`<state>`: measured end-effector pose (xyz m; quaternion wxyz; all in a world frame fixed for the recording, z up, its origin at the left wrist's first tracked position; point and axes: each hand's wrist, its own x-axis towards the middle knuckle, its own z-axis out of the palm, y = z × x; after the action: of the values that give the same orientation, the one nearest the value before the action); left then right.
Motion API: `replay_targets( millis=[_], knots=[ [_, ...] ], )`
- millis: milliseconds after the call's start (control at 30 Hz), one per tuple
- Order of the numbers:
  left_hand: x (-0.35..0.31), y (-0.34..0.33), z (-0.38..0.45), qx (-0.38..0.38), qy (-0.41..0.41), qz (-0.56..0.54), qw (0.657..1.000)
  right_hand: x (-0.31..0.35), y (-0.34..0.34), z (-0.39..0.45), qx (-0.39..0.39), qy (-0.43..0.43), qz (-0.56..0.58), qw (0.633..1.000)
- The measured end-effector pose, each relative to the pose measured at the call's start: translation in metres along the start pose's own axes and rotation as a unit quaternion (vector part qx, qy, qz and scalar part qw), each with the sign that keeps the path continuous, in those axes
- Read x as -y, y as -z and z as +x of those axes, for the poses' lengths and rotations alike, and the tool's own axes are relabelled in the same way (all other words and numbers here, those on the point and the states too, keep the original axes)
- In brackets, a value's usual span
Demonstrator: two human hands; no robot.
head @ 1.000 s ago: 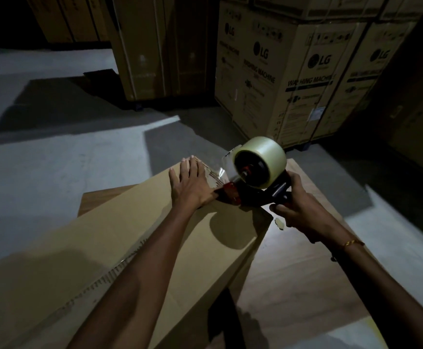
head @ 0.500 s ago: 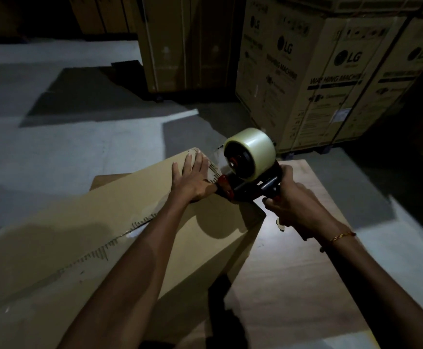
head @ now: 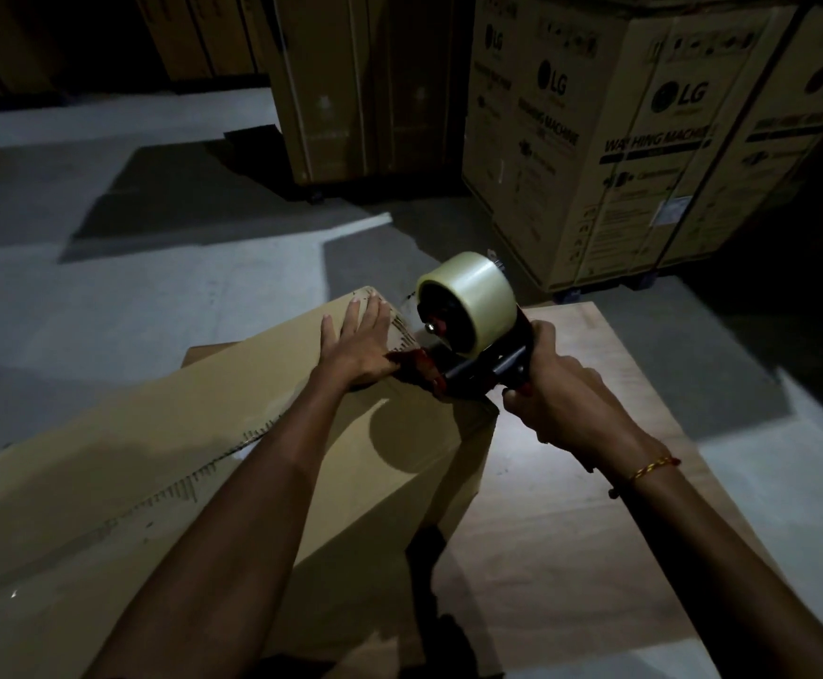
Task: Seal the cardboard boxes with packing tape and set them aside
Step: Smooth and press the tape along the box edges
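Pressing flat with straight fingers, the left hand [head: 358, 346] steadies the far end of the long cardboard box [head: 164, 463] on the wooden table [head: 590, 556]; the right hand [head: 554, 392] grips the tape dispenser [head: 468, 335] at the box's taped seam.

tabletop [head: 571, 531] free rightward, appliance cartons [head: 644, 164] (stacked) beyond

The stacked appliance cartons [head: 644, 154] at the back are showing the "LG" logo and "WASHING MACHINE"; smaller print is staying unreadable.
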<state>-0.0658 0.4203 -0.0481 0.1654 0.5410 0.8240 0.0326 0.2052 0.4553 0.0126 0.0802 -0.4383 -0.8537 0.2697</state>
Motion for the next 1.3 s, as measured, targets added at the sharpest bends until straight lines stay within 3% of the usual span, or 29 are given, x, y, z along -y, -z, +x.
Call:
replay_targets(
  millis=[333,533,1133,1300],
  knots=[
    [-0.013,-0.006,-0.007,-0.035,0.029,0.019,0.999,-0.013,0.010,-0.019,0.010,-0.029,-0.009,0.999],
    [-0.031,-0.024,-0.027,-0.032,-0.008,0.022,0.999,-0.014,0.011,-0.023,0.017,-0.016,0.004,1.000],
    [-0.038,-0.012,-0.028,0.012,0.026,-0.033,0.999,-0.029,0.019,-0.055,0.013,-0.011,0.014,1.000],
    [-0.050,-0.013,-0.033,-0.006,0.030,0.011,0.999,-0.036,0.013,-0.063,-0.005,-0.022,0.035,0.999]
  ],
)
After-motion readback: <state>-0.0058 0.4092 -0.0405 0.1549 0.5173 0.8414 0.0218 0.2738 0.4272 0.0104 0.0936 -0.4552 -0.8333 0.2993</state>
